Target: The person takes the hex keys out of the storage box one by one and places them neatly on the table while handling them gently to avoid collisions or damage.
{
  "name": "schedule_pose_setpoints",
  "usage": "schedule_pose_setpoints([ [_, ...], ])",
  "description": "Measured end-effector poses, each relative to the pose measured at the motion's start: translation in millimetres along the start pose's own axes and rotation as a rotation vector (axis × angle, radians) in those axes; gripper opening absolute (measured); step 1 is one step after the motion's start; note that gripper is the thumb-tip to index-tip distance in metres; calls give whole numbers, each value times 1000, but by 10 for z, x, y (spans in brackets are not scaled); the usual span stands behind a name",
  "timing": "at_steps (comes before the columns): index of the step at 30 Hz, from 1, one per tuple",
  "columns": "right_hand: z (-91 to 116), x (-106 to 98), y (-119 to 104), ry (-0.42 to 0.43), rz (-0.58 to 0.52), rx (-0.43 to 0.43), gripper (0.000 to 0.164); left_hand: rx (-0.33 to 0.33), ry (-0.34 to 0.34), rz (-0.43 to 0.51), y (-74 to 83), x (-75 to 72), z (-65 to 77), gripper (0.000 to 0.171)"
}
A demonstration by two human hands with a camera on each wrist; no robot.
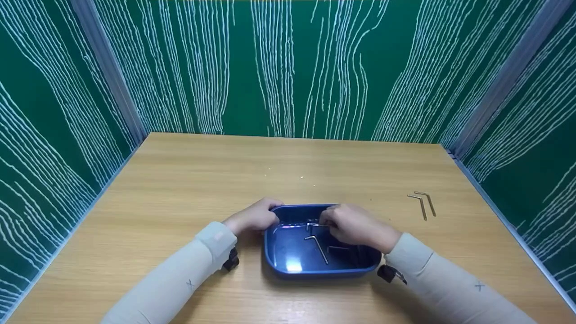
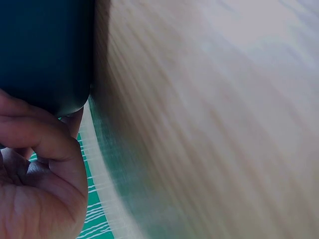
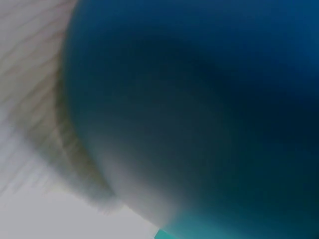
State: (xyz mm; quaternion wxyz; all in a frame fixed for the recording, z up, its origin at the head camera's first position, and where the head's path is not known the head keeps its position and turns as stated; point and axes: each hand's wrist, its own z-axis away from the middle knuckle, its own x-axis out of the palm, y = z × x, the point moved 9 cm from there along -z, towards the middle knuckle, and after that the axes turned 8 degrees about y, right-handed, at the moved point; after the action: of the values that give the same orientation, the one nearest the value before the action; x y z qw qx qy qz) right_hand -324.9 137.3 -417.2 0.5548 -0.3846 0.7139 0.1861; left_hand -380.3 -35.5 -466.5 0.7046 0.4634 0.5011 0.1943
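Note:
A deep blue plastic tray [image 1: 288,272] sits on the table in front of me. My left hand [image 1: 258,215] grips its far left corner; in the left wrist view the curled fingers [image 2: 45,137] lie against the tray's outer wall [image 2: 45,50]. Reaching inside over the right half, my right hand [image 1: 357,227] pinches an L-shaped hex key [image 1: 315,224], its short bent end pointing left. On the tray floor lie a second hex key [image 1: 319,249] and a darker one [image 1: 337,247] beneath the hand. The right wrist view is filled by the blurred tray wall [image 3: 199,99].
Two more hex keys [image 1: 423,207] lie side by side on the wooden table [image 1: 198,175], right of the tray. Small pale specks [image 1: 302,177] dot the wood behind it. Green panels [image 1: 243,67] with white wavy lines enclose the table at the back and sides.

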Motion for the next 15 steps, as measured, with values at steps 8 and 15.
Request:
schedule_pose_setpoints([
  [8,14,-59,41,22,-11,60,26,-27,-10,5,-9,4,24,32],
  [15,18,-172,81,51,-19,101,27,-15,-6,-6,9,-2,26,30],
])
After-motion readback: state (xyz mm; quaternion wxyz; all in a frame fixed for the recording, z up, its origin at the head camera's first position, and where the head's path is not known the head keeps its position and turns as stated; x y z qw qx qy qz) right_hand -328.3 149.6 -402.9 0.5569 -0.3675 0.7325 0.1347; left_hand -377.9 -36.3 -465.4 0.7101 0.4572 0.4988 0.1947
